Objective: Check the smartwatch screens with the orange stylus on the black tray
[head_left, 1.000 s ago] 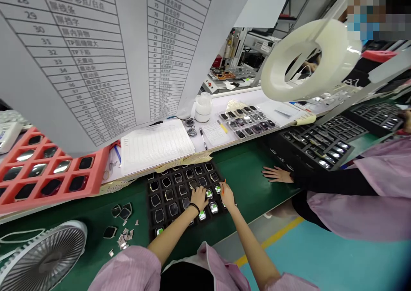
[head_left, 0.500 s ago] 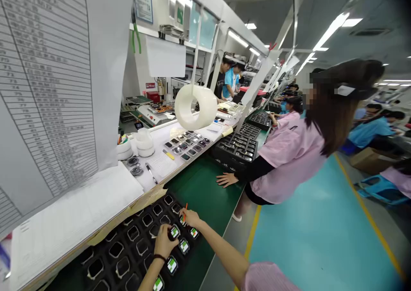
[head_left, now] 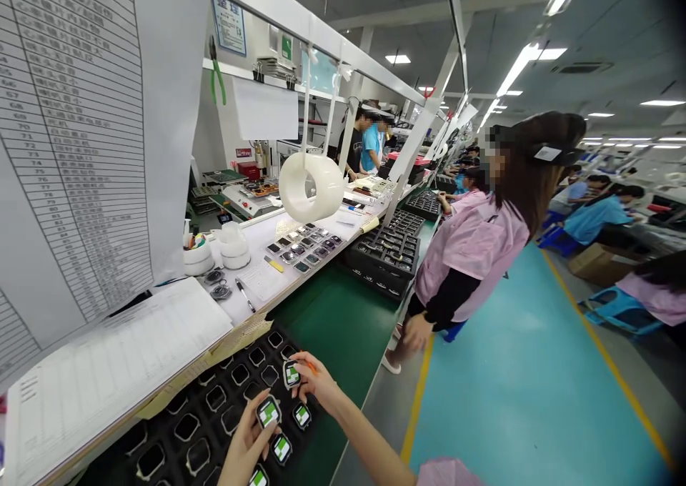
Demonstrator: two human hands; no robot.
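My left hand [head_left: 247,434] grips a smartwatch [head_left: 268,412] by its edges, its lit screen showing green and white blocks. Another lit smartwatch [head_left: 292,374] is pinched in the fingers of my right hand [head_left: 317,387], which also keeps hold of a thin orange stick [head_left: 307,361]. Both watches are above a black tray [head_left: 214,372] with rows of square recesses. Several dark, square watch pieces with pale rims lie in it. Closer to me, a lit watch [head_left: 302,416] and another lit watch [head_left: 281,448] rest in the tray's right side.
A green bench surface [head_left: 321,307] runs beyond the tray to stacked black trays [head_left: 383,257]. Papers [head_left: 118,350], a pen [head_left: 245,295] and watch samples [head_left: 305,246] occupy the raised shelf. A tape roll [head_left: 311,187] hangs above. A co-worker in pink [head_left: 476,250] stands at right.
Both watches have been raised from the tray, and my left hand has turned its watch toward me. The co-worker's hand has left the bench and dropped to their side. My view has shifted slightly.
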